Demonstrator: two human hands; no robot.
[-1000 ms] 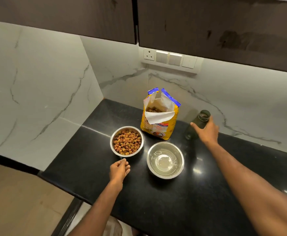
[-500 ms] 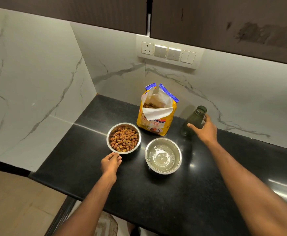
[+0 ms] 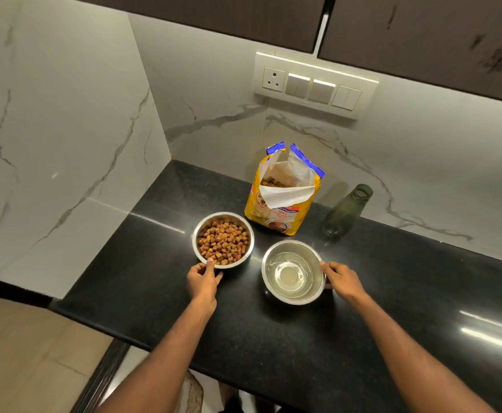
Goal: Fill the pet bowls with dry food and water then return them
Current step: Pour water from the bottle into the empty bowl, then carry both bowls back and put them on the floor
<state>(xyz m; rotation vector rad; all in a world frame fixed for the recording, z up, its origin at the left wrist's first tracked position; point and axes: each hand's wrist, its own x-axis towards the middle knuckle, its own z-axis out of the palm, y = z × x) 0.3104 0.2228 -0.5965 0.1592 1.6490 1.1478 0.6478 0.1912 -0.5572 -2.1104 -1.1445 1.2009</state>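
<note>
Fingers of the left hand (image 3: 202, 280) were clamped on the near rim of the food bowl (image 3: 223, 239), thumb over the edge. Those of the right hand (image 3: 342, 279) gripped the right rim of the water bowl (image 3: 293, 272). Both bowls sat side by side on the black counter (image 3: 160, 263), just in front of the open yellow bag (image 3: 284, 201). An uncapped green bottle (image 3: 345, 211) stood right of the bag.
</note>
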